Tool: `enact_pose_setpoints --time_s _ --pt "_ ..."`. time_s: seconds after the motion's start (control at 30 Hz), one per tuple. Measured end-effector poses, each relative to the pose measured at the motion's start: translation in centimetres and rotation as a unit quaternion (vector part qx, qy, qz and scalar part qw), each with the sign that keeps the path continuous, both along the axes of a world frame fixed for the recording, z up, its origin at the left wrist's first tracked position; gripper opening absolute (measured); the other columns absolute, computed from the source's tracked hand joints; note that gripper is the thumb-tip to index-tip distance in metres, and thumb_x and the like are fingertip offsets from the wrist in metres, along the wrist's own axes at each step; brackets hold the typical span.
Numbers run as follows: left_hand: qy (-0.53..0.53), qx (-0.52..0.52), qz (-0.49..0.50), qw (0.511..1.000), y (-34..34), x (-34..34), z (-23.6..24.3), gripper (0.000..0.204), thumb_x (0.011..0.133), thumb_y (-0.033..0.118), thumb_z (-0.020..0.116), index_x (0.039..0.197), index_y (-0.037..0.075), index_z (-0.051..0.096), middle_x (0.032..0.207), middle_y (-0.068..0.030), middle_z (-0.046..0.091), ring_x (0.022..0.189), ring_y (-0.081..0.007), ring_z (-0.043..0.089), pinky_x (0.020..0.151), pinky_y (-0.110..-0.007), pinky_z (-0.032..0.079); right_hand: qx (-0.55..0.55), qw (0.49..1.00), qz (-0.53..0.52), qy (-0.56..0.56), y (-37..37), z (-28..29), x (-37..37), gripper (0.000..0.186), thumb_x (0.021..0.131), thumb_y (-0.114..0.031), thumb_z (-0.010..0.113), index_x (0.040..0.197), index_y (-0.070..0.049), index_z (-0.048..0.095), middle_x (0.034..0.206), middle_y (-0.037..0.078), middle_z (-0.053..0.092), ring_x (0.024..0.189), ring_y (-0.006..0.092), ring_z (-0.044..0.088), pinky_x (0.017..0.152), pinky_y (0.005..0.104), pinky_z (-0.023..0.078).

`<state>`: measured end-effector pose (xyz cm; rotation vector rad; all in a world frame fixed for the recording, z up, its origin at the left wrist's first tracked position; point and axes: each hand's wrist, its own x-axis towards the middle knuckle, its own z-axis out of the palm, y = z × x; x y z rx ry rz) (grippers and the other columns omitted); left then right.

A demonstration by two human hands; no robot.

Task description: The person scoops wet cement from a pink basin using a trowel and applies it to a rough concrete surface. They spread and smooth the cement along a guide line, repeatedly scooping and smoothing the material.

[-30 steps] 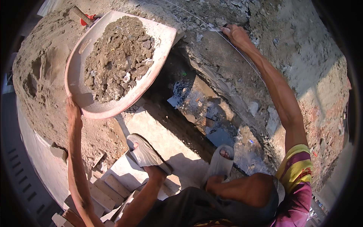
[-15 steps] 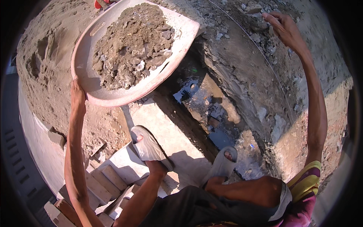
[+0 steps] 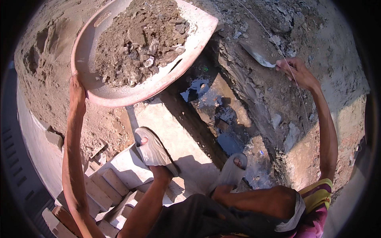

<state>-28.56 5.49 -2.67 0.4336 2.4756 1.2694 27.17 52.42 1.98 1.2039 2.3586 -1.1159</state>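
Head view: left hand [image 3: 77, 88] grips the near-left rim of a pale pinkish-white, shallow, pointed pan [image 3: 127, 99], upper left beside a dark, wet, narrow trench [image 3: 228, 139], with a heap of grey-brown soil and rubble [image 3: 139, 43] in it. Right hand [image 3: 297, 72] is closed on the handle end of a grey metal trowel [image 3: 257, 54], blade at the rubbly ground right of the trench, thin white string [image 3: 264, 29] crossing close by.

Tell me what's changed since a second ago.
Your right hand has moved rightward and back toward you; the trowel in its fingers now shows clearly. Nothing was visibly let go. Your left hand stays on the basin, and both sandals stay put.
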Motion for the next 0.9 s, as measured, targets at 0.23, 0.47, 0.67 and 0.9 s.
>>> enact_pose_setpoints --time_s 0.23,0.47,0.67,0.9 --pt "-0.06 0.015 -0.017 0.998 0.9 -0.4 -0.5 0.061 0.114 0.044 0.035 0.151 -0.004 0.042 0.142 -0.019 0.055 0.129 -0.0261 0.055 0.111 -0.039 0.044 0.067 0.997 0.016 0.043 1.0 -3.2 -2.7 0.059 0.104 -0.057 0.055 0.1 0.0 0.072 0.063 0.001 0.053 0.055 0.012 0.05 0.049 0.0347 0.04" --pt "-0.071 0.044 -0.003 0.997 2.3 0.6 -0.8 0.056 0.114 0.044 0.036 0.138 -0.004 0.051 0.127 -0.0162 0.061 0.115 -0.0243 0.06 0.102 -0.038 0.049 0.238 0.957 0.055 0.156 1.8 -7.8 0.8 0.059 0.106 -0.054 0.053 0.091 0.001 0.068 0.067 0.006 0.056 0.057 0.0208 0.058 0.059 0.0451 0.046" --pt "-0.047 0.038 0.001 0.998 1.5 0.4 -0.5 0.059 0.113 0.045 0.036 0.141 -0.004 0.05 0.129 -0.0159 0.061 0.116 -0.0247 0.059 0.103 -0.039 0.048 -0.052 0.974 -0.172 0.138 -0.2 -2.3 -1.1 0.045 0.106 -0.05 0.056 0.097 -0.006 0.06 0.065 -0.002 0.052 0.05 0.0089 0.055 0.044 0.0287 0.046" --pt "-0.022 0.02 -0.012 1.0 0.7 -0.3 0.0 0.06 0.113 0.048 0.034 0.14 -0.003 0.049 0.125 -0.0199 0.061 0.115 -0.0285 0.06 0.103 -0.043 0.049 -0.231 0.927 -0.112 0.273 3.4 -5.9 -14.5 0.037 0.106 -0.046 0.057 0.102 -0.01 0.061 0.068 -0.006 0.052 0.048 0.0022 0.05 0.038 0.0192 0.042"
